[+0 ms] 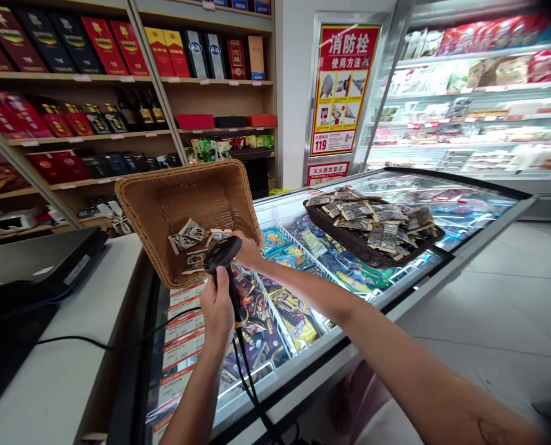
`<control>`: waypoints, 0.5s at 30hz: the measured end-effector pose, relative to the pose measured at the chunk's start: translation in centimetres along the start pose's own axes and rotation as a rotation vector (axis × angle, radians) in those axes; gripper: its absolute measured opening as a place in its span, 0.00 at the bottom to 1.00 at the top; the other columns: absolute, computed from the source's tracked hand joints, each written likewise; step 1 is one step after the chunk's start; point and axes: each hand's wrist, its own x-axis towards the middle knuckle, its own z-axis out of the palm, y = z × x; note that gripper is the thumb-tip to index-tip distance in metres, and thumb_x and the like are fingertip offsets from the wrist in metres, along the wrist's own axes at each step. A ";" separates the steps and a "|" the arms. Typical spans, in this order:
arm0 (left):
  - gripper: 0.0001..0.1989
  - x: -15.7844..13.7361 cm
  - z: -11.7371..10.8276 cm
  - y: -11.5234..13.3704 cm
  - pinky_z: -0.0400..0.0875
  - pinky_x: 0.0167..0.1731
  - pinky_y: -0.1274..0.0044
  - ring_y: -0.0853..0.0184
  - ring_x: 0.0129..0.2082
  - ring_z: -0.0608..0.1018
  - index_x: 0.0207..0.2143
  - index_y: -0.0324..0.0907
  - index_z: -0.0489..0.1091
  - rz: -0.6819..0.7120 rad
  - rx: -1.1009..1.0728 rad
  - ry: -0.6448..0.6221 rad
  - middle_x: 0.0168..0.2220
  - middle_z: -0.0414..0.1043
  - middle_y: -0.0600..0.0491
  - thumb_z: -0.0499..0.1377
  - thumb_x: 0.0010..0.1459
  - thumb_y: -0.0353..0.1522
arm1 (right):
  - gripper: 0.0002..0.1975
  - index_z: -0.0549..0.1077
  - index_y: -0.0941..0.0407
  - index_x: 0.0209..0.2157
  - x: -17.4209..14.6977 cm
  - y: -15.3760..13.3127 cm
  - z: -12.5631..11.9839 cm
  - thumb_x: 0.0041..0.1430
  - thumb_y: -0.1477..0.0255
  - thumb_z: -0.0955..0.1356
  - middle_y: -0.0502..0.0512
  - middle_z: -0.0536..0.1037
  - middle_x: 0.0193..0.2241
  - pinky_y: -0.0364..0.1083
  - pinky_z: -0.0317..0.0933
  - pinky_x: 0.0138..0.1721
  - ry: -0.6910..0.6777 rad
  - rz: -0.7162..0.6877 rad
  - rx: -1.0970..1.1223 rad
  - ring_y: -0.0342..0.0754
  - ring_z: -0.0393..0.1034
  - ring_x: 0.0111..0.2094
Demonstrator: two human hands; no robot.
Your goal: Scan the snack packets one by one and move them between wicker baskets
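My left hand point(217, 303) is wrapped around the handle of a black barcode scanner point(223, 250), held upright in front of a wicker basket point(139, 204). The basket stands on the freezer's glass top with its opening toward me. Several small dark-and-tan snack packets point(194, 230) lie scattered in it. My right hand point(248, 250) reaches in by the basket's right wall, just behind the scanner head, with a packet point(220, 234) close to its fingers. The scanner hides those fingers, so their grip cannot be made out.
A dark woven tray point(372, 250) heaped with similar packets sits to the right on the chest freezer point(312, 346). The scanner's cable point(94, 340) crosses a white counter point(62, 371) at left. Shelves of boxes point(118, 77) and a lit refrigerated display point(479, 111) stand behind.
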 end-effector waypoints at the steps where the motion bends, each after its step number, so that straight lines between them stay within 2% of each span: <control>1: 0.37 0.0 0.1 0.1 0.65 0.13 0.77 0.64 0.16 0.77 0.36 0.44 0.67 -0.004 -0.001 -0.003 0.16 0.70 0.58 0.60 0.50 0.69 | 0.10 0.70 0.50 0.45 -0.1 0.8 -1.5 0.61 0.70 0.69 0.48 0.78 0.32 0.48 0.70 0.40 0.027 0.043 0.038 0.51 0.75 0.35; 4: 0.36 -0.1 0.1 0.2 0.65 0.13 0.77 0.63 0.18 0.78 0.37 0.43 0.68 -0.013 0.023 -0.037 0.17 0.71 0.57 0.60 0.52 0.68 | 0.13 0.65 0.50 0.41 -2.1 3.2 -6.7 0.58 0.66 0.71 0.47 0.77 0.33 0.46 0.70 0.33 0.134 0.185 0.222 0.48 0.74 0.34; 8: 0.34 0.0 0.1 -0.5 0.64 0.12 0.78 0.64 0.17 0.78 0.37 0.43 0.69 -0.041 0.098 -0.203 0.19 0.72 0.56 0.59 0.56 0.65 | 0.17 0.64 0.50 0.42 -5.3 5.1 -11.9 0.59 0.57 0.71 0.47 0.76 0.31 0.44 0.70 0.27 0.301 0.285 0.462 0.48 0.73 0.33; 11: 0.33 0.1 0.2 -1.5 0.63 0.12 0.78 0.66 0.13 0.73 0.36 0.43 0.69 -0.077 0.211 -0.357 0.17 0.71 0.56 0.58 0.57 0.64 | 0.19 0.64 0.50 0.39 -6.0 6.1 -13.5 0.57 0.53 0.71 0.46 0.74 0.30 0.43 0.68 0.25 0.409 0.360 0.504 0.47 0.71 0.31; 15: 0.31 -0.1 0.5 -2.6 0.64 0.13 0.79 0.68 0.13 0.72 0.35 0.43 0.69 -0.073 0.362 -0.499 0.17 0.73 0.55 0.56 0.61 0.62 | 0.21 0.64 0.50 0.38 -5.8 6.8 -14.2 0.54 0.52 0.73 0.45 0.72 0.28 0.43 0.66 0.25 0.445 0.363 0.512 0.45 0.68 0.28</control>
